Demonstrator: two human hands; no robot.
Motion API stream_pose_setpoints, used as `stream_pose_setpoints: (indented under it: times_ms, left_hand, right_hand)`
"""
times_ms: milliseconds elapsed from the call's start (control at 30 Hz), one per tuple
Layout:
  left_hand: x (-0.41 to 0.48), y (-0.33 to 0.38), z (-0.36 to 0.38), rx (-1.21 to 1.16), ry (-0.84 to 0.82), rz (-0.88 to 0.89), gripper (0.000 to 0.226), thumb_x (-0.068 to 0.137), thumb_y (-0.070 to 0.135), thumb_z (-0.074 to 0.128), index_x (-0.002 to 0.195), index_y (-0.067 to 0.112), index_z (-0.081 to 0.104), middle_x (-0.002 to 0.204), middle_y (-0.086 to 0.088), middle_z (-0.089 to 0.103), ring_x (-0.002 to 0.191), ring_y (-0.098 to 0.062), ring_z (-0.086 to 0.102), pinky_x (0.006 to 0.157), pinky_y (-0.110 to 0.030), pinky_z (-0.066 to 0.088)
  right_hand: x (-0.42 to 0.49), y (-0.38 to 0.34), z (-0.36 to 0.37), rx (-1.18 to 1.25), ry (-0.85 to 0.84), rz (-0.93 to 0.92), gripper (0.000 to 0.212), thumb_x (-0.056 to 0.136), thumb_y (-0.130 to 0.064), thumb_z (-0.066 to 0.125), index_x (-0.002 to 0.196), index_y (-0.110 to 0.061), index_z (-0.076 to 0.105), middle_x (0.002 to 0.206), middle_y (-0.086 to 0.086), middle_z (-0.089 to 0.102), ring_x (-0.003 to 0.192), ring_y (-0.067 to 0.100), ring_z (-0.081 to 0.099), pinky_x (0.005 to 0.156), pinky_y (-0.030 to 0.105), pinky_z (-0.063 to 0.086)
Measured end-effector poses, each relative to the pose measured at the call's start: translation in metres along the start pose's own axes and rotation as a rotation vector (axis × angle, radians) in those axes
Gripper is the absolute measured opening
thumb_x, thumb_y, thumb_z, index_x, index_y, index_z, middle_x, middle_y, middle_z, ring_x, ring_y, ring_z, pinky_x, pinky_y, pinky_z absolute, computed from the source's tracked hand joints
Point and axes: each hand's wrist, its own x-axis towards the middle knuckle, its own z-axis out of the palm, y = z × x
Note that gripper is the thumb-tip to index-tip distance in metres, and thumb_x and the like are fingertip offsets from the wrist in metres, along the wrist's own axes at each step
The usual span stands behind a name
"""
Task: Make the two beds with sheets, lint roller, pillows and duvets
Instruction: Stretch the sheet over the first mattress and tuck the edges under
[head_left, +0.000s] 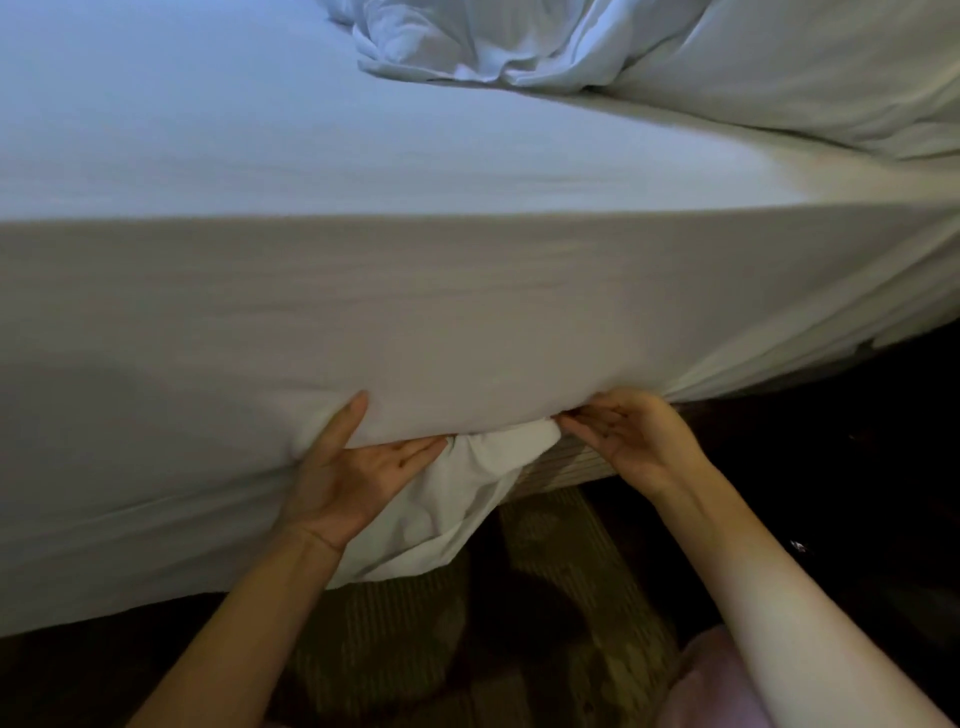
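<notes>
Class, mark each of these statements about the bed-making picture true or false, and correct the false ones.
1. The left hand and the right hand both touch the sheet low on the side of the bed. True.
2. A loose bunch of sheet hangs down between the two hands. True.
3. The left hand holds a lint roller. False: it holds no tool; its fingers lie straight against the sheet.
4. Crumpled white bedding lies on the far part of the bed. True.
5. The floor beside the bed is bare wood. False: it is patterned carpet.
</notes>
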Motion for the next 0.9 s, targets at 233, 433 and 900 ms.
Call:
stream_pose_setpoints:
  times_ms: [233, 433, 900]
  left_hand:
    - [0.004, 0.002, 0.003, 0.101, -0.032, 0.051, 0.11, 0.034, 0.011, 0.096, 0.132, 0.006, 0.047, 0.125, -0.022, 0.059, 0.11, -0.039, 0.06, 0.089, -0.053, 0.051]
    - [0.006, 0.003, 0.009, 0.123, -0.065, 0.069, 0.106, 0.036, 0.007, 0.095, 0.131, 0.003, 0.047, 0.127, -0.019, 0.059, 0.114, -0.038, 0.058, 0.09, -0.055, 0.049]
    - [0.004, -0.002, 0.009, 0.138, 0.048, 0.045, 0.121, 0.024, 0.006, 0.096, 0.134, 0.007, 0.046, 0.129, -0.02, 0.057, 0.112, -0.042, 0.057, 0.078, -0.059, 0.052]
  right_hand:
    - [-0.004, -0.01, -0.015, -0.169, -0.212, 0.171, 0.03, 0.066, 0.007, 0.06, 0.095, 0.007, 0.068, 0.098, 0.023, 0.069, 0.089, 0.028, 0.07, 0.083, 0.036, 0.056]
    - [0.003, 0.015, 0.014, 0.243, -0.094, 0.085, 0.02, 0.08, 0.01, 0.043, 0.075, -0.002, 0.058, 0.077, 0.013, 0.062, 0.082, 0.024, 0.059, 0.092, 0.035, 0.047]
    - [0.014, 0.004, 0.008, 0.221, -0.109, 0.15, 0.051, 0.032, 0.021, 0.065, 0.08, 0.006, 0.066, 0.096, 0.02, 0.067, 0.076, 0.036, 0.068, 0.062, 0.05, 0.056]
